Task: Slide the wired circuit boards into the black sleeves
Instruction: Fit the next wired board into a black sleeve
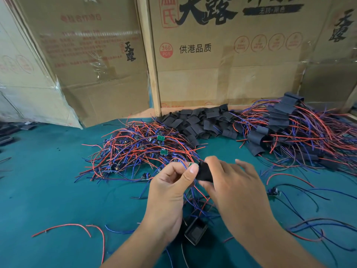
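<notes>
Two hands meet at near centre: left hand (170,182) pinches a small green wired circuit board (190,164) at the mouth of a soft black fabric sleeve (204,172) gripped by right hand (233,182). Board light, rigid, likely best held by its edges; sleeve limp.

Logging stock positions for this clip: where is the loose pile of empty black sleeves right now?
In the head view the empty black sleeves lie at the back of the green table, against the cardboard box, between the unsleeved boards and the finished pile.
</notes>
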`<state>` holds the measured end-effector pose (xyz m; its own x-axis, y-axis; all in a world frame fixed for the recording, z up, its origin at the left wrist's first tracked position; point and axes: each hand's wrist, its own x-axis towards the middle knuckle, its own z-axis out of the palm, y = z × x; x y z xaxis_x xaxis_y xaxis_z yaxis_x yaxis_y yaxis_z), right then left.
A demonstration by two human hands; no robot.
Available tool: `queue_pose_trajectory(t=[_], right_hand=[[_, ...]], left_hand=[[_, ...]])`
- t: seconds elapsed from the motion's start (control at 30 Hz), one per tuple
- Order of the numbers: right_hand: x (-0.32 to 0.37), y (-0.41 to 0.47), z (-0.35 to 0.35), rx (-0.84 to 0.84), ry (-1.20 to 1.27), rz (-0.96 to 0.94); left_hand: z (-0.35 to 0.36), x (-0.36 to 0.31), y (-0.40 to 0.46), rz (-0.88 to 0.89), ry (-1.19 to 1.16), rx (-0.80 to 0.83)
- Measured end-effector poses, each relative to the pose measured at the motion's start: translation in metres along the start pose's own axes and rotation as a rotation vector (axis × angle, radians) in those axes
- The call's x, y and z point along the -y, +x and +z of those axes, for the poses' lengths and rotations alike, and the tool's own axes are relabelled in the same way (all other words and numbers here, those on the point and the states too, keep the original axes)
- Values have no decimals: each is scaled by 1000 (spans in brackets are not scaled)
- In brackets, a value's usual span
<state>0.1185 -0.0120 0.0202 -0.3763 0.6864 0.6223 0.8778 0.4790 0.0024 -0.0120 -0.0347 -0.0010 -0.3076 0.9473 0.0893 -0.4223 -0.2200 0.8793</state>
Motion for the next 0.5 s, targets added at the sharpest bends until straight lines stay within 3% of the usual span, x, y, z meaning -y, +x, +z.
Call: queue_pose_trajectory(t=[0.5], right_hand=[[0,0,3,-87,78,-5]], left_hand=[[-4,3,3,-108,-103,14]])
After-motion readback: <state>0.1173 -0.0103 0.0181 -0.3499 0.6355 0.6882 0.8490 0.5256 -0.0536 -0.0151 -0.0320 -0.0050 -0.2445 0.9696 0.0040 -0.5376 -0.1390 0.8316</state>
